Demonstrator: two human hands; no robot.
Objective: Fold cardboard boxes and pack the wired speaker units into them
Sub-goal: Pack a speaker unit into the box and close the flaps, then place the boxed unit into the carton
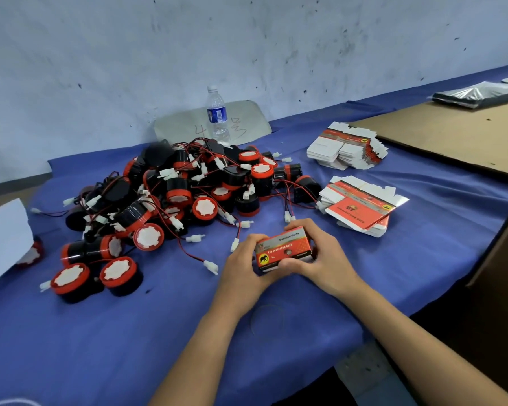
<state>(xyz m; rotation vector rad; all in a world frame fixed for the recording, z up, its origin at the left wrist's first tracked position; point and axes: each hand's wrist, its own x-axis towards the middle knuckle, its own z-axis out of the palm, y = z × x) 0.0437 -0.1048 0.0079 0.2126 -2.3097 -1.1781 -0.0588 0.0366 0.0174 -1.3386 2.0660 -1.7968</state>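
Speakers [170, 200] heaped just left of you, flat box stacks [361, 206] off right, bottle [217, 115] behind them; your left hand [241, 265] and right hand [320, 259] both grip the red box [282, 250].

A table [129, 341] draped in blue cloth bears a heap of red-and-black wired speaker units [173, 197], a water bottle [217, 115] upright behind it, a near stack of flat box blanks [361, 206] and a far stack [346, 149] to the right, and a brown cardboard sheet [452, 133] beyond

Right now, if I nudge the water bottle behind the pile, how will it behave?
The water bottle stands tall and narrow, so it probably tips easily. Being round, it would likely roll once down. Clear thin plastic suggests it is light.
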